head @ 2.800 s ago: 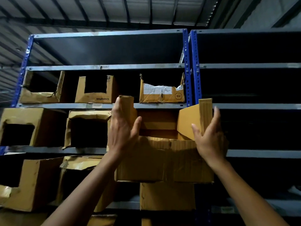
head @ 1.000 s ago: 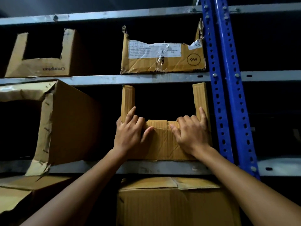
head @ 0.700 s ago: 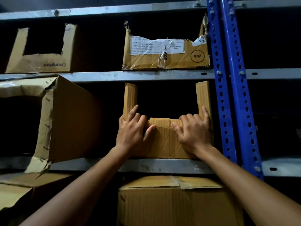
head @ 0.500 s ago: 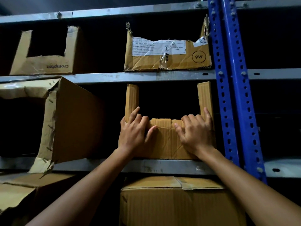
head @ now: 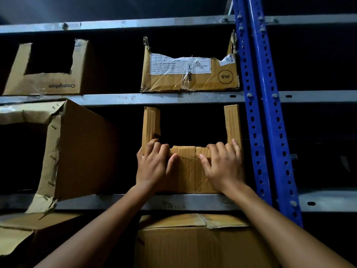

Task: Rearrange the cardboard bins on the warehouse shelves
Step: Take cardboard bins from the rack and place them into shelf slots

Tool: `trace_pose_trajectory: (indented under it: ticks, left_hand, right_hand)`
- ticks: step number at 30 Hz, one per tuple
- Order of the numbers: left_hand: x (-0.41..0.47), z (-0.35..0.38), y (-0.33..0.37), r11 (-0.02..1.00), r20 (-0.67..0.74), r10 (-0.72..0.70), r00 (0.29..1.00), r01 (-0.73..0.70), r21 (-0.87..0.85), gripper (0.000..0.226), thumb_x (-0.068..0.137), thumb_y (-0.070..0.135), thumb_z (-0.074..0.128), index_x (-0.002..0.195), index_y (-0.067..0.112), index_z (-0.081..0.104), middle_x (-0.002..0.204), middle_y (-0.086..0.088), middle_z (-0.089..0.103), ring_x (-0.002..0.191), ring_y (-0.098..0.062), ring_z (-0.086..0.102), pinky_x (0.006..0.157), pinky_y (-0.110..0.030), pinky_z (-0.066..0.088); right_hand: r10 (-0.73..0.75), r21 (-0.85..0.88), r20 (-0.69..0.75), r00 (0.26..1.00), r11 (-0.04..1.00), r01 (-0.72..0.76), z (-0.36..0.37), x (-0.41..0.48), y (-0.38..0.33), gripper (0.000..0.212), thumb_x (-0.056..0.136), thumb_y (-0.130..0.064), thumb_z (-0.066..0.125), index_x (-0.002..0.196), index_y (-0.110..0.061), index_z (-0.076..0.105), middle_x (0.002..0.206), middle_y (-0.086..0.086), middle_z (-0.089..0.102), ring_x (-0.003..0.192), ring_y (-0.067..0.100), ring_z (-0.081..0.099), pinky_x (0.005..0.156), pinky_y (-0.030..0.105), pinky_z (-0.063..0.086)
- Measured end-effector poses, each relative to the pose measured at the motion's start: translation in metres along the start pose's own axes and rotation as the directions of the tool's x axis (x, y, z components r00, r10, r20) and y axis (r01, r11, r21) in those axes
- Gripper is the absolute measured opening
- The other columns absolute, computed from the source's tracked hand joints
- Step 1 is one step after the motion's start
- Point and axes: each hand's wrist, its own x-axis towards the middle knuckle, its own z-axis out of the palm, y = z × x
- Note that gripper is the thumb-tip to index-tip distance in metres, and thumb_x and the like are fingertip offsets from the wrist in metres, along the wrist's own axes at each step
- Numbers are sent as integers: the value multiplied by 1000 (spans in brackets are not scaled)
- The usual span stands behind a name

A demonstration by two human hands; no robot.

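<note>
A brown cardboard bin (head: 190,171) with a U-shaped cut-out front stands on the middle shelf (head: 96,202), just left of the blue upright (head: 270,132). My left hand (head: 152,163) grips the left end of its low front wall, fingers hooked over the top edge and thumb on the face. My right hand (head: 224,165) holds the right end the same way. The bin's inside is dark and hidden.
On the shelf above stand a Crompton bin (head: 48,82) and a labelled, torn bin (head: 189,78). A large crumpled bin (head: 77,151) sits askew to the left. A closed box (head: 193,244) is directly below, with another bin (head: 17,235) at lower left.
The bin, held in the air before, now rests on the middle shelf. Over the last second my fingers have curled further over its front edge; the bin itself has hardly moved.
</note>
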Motion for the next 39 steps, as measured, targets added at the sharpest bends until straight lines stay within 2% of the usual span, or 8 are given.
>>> trace_pose_trajectory:
  ticks: [5, 7, 10, 15, 21, 28, 33, 39]
  left_hand:
    - [1, -33, -2, 998, 204, 42, 978, -31, -60, 68, 92, 62, 22, 138, 18, 47, 145, -4, 46, 145, -22, 25, 106, -54, 37]
    - [-3, -62, -4, 991, 175, 119, 977, -105, -89, 66, 94, 57, 27, 143, 16, 42, 151, -6, 40, 146, -24, 24, 109, -51, 35]
    - [-6, -116, -10, 970, 81, 233, 969, -226, -88, 56, 97, 47, 36, 138, 11, 49, 144, -8, 49, 143, -26, 32, 108, -46, 38]
    - [-26, -213, -57, 978, 51, 208, 977, -207, -20, 45, 95, 38, 43, 127, 9, 56, 131, -9, 58, 135, -30, 41, 102, -44, 43]
    - [-56, -307, -154, 982, 48, 49, 998, -57, 178, 46, 92, 41, 42, 124, 10, 55, 125, -9, 59, 124, -29, 47, 89, -45, 50]
    - [-74, -331, -233, 936, 130, -78, 989, 27, 352, 52, 91, 40, 45, 133, 8, 48, 136, -15, 51, 126, -33, 44, 89, -48, 51]
    - [-76, -291, -266, 899, 219, -217, 951, 107, 424, 63, 94, 38, 50, 147, 11, 31, 153, -18, 31, 141, -34, 26, 107, -47, 36]
    - [-69, -235, -307, 804, 104, -556, 825, 502, 317, 85, 90, 33, 59, 152, 13, 4, 157, -24, 14, 142, -40, 21, 112, -54, 30]
  right_hand:
    - [99, -12, 168, 981, 995, -98, -19, 7, -16, 60, 88, -55, 33, 127, -17, 58, 124, 10, 59, 120, 31, 50, 115, 58, 10]
    - [137, 33, 161, 977, 989, -144, -34, 10, -46, 62, 86, -52, 38, 134, -16, 52, 139, 12, 50, 134, 32, 39, 115, 59, 5]
    - [43, 158, 152, 987, 985, -67, -61, 13, -102, 63, 88, -50, 38, 140, -15, 46, 147, 15, 42, 140, 32, 32, 114, 54, 22]
    - [-5, 403, 191, 981, 912, -74, -107, 17, -211, 56, 92, -46, 39, 140, -18, 44, 148, 12, 40, 135, 29, 37, 101, 45, 44]
    - [11, 505, 287, 958, 848, -161, -140, 15, -311, 51, 90, -43, 47, 134, -17, 52, 147, 11, 42, 132, 29, 39, 100, 43, 42]
    - [5, 418, 437, 900, 884, -208, -130, 16, -364, 63, 93, -38, 51, 148, -17, 30, 158, 12, 22, 141, 28, 26, 104, 46, 39]
    - [122, 385, 441, 889, 869, -311, -96, 22, -379, 79, 91, -30, 56, 154, -15, 11, 162, 11, 8, 144, 32, 21, 103, 50, 41]
    - [278, 537, 482, 831, 656, -531, -53, 28, -387, 91, 92, -22, 60, 155, -14, -5, 157, 18, 18, 142, 33, 26, 114, 42, 29]
